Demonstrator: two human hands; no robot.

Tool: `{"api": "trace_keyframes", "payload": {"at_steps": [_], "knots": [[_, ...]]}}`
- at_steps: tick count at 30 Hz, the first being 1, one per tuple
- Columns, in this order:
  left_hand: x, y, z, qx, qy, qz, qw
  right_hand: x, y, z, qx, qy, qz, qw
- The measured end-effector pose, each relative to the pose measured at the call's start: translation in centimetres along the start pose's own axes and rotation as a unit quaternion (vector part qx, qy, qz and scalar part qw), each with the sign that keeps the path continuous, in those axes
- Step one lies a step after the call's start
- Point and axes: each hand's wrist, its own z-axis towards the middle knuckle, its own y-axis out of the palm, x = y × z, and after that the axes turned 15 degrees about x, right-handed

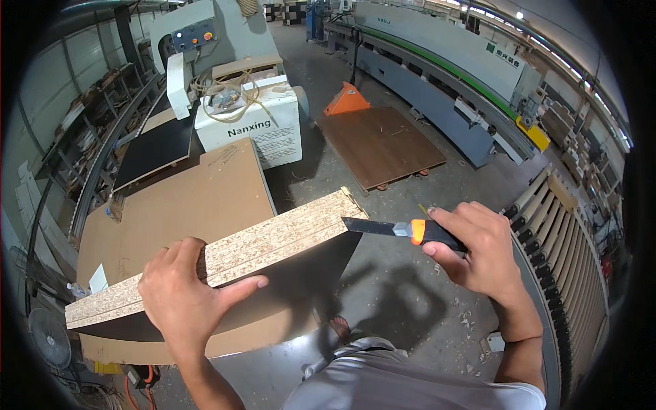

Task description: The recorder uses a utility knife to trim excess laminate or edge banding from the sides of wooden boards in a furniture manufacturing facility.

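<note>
The chipboard panel (225, 263) is held up on edge in front of the person, its raw, speckled edge turned upward and its dark laminated face falling away below, over the brown board stack (184, 205) that serves as a desk. It looks stiff and fairly heavy for its thickness; it should not flex, but the long overhang to the left will want to tip if it is gripped only at one spot. The raw edge looks crumbly and the corner near the blade looks chipped, so that end seems the fragile part. The laminate face is likely slick, so a grip that wraps over the edge looks safer than one flat on the face.

The left hand (188, 297) does just that: fingers curled over the top edge, thumb stretched along the near side, clamping the panel about midway along. The right hand (475, 249) is closed round the black and orange handle of a utility knife (403, 229), with the dark blade pointing left and its tip touching or just beside the panel's right-hand corner; I cannot tell which.

Further out, a white machine cabinet (256, 123) with coiled cable on top stands behind the stack, a dark brown panel (379, 143) lies on the concrete floor (403, 287), and a long grey and green edge-banding line (437, 75) runs along the right. A roller conveyor (567, 239) curves past the person's right side.
</note>
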Motion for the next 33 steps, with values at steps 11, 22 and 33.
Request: {"api": "trace_keyframes", "payload": {"at_steps": [11,22,33], "knots": [[-0.3,0.3,0.3,0.000,0.008,-0.001,1.000,0.3,0.2,1.0,-0.021,0.036,-0.005,0.999],[-0.3,0.8,0.6,0.006,0.014,0.009,1.000,1.4,1.2,2.9,-0.031,0.035,0.052,0.998],[0.1,1.3,0.9,0.014,0.055,-0.006,0.998,1.9,1.5,2.8,-0.005,0.052,0.045,0.998]]}}
